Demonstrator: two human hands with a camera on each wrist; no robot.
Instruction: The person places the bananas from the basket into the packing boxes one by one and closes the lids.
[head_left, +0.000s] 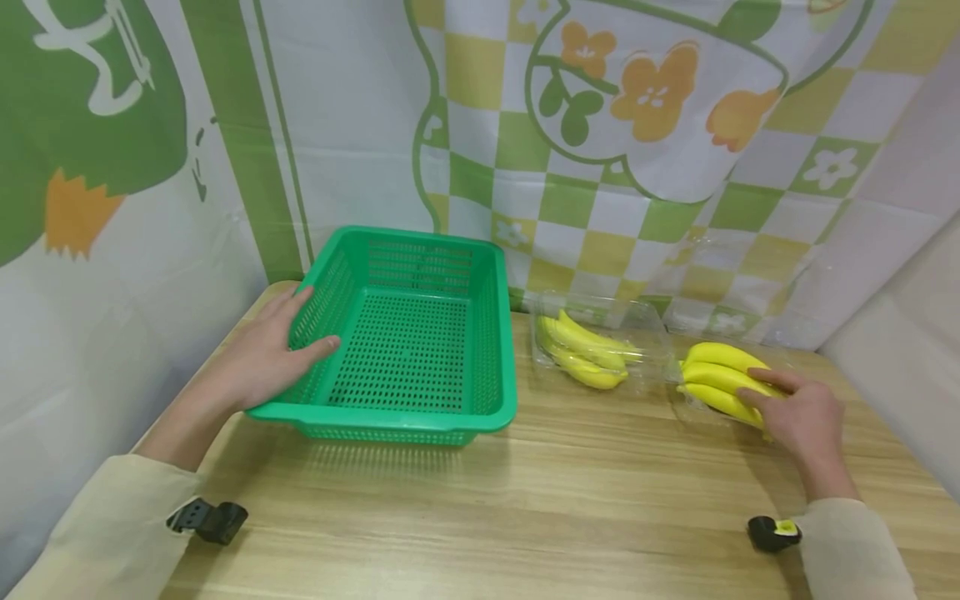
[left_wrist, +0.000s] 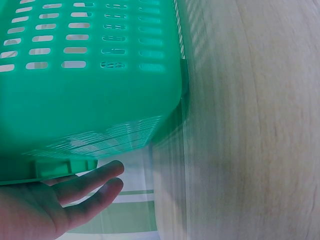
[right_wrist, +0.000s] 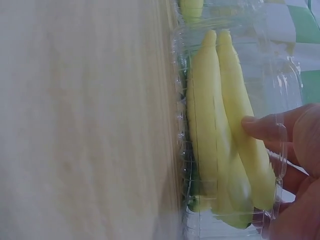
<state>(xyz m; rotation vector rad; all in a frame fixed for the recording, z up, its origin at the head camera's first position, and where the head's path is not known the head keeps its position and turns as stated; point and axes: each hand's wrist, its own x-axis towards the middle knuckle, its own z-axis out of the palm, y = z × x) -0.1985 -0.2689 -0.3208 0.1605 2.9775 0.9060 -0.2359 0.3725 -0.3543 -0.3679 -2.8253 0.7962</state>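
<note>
A green plastic basket (head_left: 405, 419) with slotted walls stands on the left of the table. My left hand (head_left: 266, 354) rests at its left rim, thumb extended over the inside; the left wrist view shows loosely straight fingers (left_wrist: 92, 187) outside, just beyond the rim. On the right, several yellow bananas (head_left: 723, 375) lie side by side in a clear plastic box (right_wrist: 182, 125). My right hand (head_left: 802, 412) grips them at their near right end, thumb (right_wrist: 257, 127) on a banana and other fingers bent behind, partly hidden.
Between basket and right hand, a second clear box (head_left: 648, 333) holds more bananas (head_left: 588, 350). A printed cloth (head_left: 517, 142) hangs behind the wooden table (head_left: 570, 500), with pale cloth on both sides.
</note>
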